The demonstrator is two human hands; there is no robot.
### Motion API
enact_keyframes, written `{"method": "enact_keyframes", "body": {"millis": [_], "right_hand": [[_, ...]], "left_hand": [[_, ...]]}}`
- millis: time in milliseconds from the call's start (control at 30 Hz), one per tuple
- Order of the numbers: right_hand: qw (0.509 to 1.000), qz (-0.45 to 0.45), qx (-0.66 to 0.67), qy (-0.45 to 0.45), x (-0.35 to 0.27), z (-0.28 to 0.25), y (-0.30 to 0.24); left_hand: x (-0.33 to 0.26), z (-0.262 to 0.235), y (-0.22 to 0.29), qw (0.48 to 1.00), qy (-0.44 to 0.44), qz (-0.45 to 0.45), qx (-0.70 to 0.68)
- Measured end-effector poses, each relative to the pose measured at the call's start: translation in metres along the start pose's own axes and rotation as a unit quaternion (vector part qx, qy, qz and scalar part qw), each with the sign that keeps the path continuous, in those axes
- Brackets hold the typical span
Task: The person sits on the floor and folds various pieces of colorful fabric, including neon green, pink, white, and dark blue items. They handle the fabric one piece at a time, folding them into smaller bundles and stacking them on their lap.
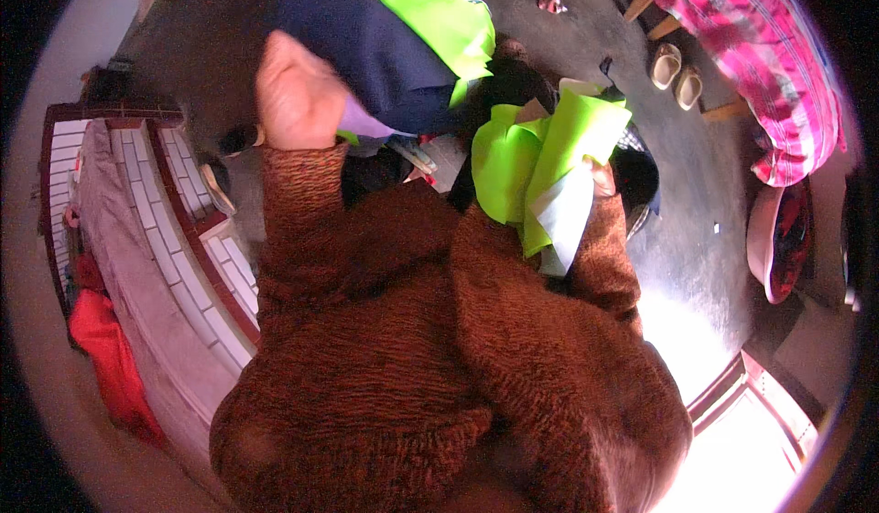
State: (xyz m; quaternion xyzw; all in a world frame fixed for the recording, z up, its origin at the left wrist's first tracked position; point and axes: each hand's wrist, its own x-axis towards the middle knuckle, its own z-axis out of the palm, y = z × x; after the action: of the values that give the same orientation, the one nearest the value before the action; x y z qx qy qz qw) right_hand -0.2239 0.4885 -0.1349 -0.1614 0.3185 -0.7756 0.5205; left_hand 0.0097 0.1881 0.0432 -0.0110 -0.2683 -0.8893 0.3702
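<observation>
Dark concrete floor (568, 46) spreads beyond the navy cloth (385, 55). Left hand (298, 92) is closed tight on that cloth's near edge; right hand (600, 179), mostly hidden, seems to pinch green fabric (531, 161) right of it, how tightly I cannot tell. That loose green fold could slip. Tiled ledge (197, 238) crowds the cloth's left; the floor lies open beyond it, out to the slippers (676, 74).

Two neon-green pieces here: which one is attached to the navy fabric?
The upper green piece, by the left hand; the lower green piece is bunched separately at the right hand.
</observation>
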Motion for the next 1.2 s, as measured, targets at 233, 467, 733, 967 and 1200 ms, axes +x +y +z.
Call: {"method": "enact_keyframes", "body": {"millis": [233, 467, 733, 967, 1200], "right_hand": [[0.999, 0.035, -0.022, -0.021, -0.002, 0.0, -0.005], [0.999, 0.041, -0.035, -0.004, -0.008, -0.006, -0.004], [0.997, 0.06, -0.017, -0.034, -0.001, 0.003, 0.001], [0.997, 0.067, -0.02, -0.035, 0.0, 0.003, -0.001], [0.996, 0.072, -0.011, -0.046, 0.001, 0.006, 0.0]], "left_hand": [[0.061, 0.067, -0.024, 0.993, -0.013, 0.005, 0.113], [0.103, 0.105, 0.031, 0.937, -0.002, 0.257, 0.236], [0.004, -0.09, 0.06, 0.878, 0.341, 0.005, 0.335], [-0.022, -0.137, 0.062, 0.802, 0.386, -0.044, 0.453], [-0.018, -0.153, 0.102, 0.631, 0.38, 0.073, 0.672]]}}
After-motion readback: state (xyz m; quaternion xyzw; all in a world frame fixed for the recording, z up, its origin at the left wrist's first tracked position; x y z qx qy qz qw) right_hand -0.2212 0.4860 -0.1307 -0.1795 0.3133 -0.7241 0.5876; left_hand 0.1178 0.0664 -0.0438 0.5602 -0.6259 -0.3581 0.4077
